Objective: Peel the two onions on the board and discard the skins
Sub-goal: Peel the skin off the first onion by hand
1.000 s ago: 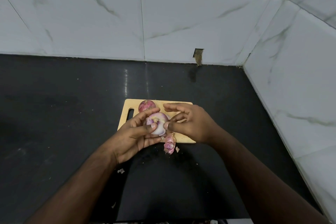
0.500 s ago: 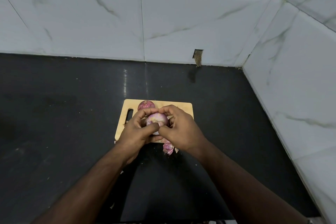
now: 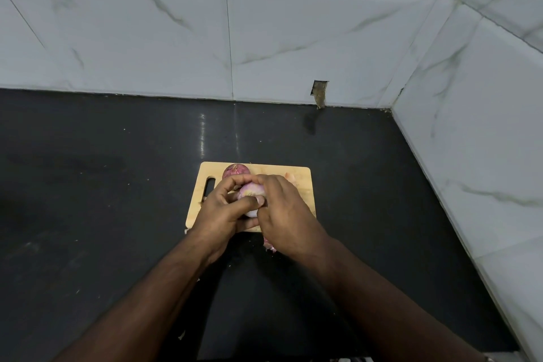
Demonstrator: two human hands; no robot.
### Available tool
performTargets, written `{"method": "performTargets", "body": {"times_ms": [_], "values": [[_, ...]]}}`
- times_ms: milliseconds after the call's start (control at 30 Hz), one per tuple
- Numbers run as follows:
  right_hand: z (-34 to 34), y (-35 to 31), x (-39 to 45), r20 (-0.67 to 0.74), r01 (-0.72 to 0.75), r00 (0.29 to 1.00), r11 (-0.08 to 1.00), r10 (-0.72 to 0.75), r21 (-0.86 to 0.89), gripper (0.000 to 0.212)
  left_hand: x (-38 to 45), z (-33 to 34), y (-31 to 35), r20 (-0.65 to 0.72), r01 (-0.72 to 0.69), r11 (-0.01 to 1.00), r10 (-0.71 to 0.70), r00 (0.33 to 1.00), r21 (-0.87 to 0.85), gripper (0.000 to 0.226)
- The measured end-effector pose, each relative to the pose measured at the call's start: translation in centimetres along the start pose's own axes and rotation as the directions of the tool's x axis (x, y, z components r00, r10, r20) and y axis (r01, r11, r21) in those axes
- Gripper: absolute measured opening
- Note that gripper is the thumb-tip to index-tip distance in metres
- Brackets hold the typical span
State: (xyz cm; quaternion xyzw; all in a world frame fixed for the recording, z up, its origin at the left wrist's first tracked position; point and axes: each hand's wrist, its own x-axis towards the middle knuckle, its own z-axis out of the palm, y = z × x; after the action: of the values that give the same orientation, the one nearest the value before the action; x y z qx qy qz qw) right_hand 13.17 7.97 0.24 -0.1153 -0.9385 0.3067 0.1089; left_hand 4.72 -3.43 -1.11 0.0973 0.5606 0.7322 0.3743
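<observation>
A pale, mostly peeled onion (image 3: 250, 191) is held over the wooden cutting board (image 3: 302, 178). My left hand (image 3: 224, 211) cups it from the left, thumb across its front. My right hand (image 3: 283, 214) curls round its right side, fingers over the top. A second onion (image 3: 235, 170), still in its red skin, sits on the board's far edge behind my hands. A pile of pink skins (image 3: 269, 245) lies on the counter just off the board's near edge, mostly hidden by my right wrist.
The black counter (image 3: 102, 185) stretches wide to the left and runs to tiled walls at the back and right. A small skin scrap (image 3: 289, 176) lies on the board's far right. Tiny flakes dot the counter near my left forearm.
My right hand has moved left and closed over the onion's right side, covering more of it. Both hands and the onion have shifted slightly away from me over the board.
</observation>
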Motion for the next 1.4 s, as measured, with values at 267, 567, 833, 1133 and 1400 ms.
{"method": "performTargets", "body": {"times_ms": [267,567,833,1133,1400], "values": [[-1.5,0.9,0.2,0.010,-0.024,1.000,0.987,0.023,0.161,0.049,-0.1,0.5,0.2,0.019,0.064,0.993,-0.063,0.998,-0.095,0.025],[-2.9,2.2,0.8,-0.006,-0.126,0.991,0.927,0.137,0.354,0.041,0.2,-0.5,0.5,0.117,0.162,0.975,-0.145,0.982,-0.150,0.052],[-2.3,3.2,1.6,-0.122,-0.110,0.984,0.978,0.133,0.176,0.031,0.0,-1.5,0.7,0.236,0.159,0.983,-0.134,0.963,-0.090,0.062],[-3.7,4.4,2.1,-0.013,-0.216,0.974,0.946,0.226,0.241,0.030,0.0,-2.5,0.5,0.166,0.148,0.984,-0.131,0.977,-0.096,0.068],[-3.8,1.7,0.7,0.086,-0.169,0.986,0.864,0.145,0.475,0.043,0.3,-2.0,0.3,0.116,0.057,0.997,-0.063,0.991,0.057,0.075]]}}
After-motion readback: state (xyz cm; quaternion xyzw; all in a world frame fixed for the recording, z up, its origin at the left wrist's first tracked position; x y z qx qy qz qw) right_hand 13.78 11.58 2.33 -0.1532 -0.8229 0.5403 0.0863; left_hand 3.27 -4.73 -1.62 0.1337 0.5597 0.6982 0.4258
